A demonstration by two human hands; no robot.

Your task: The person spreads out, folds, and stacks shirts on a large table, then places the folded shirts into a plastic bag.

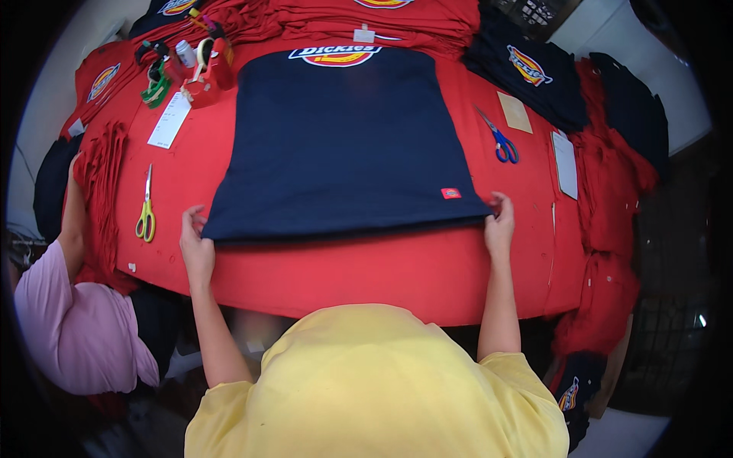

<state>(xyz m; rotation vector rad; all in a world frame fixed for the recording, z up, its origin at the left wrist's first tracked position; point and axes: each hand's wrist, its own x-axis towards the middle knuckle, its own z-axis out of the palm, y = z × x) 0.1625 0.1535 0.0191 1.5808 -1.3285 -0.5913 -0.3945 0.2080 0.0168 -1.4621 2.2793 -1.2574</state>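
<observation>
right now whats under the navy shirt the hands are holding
The navy shirt lies flat on red fabric covering the table, which shows around it on three sides. The left hand and right hand pinch its near corners. Whatever lies directly beneath the shirt is covered.

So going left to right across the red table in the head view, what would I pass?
Yellow-handled scissors → left hand → navy T-shirt → right hand at its other corner, blue-handled scissors beyond it → white paper slip.

Bright even light, fisheye-bent, dark rim
</observation>
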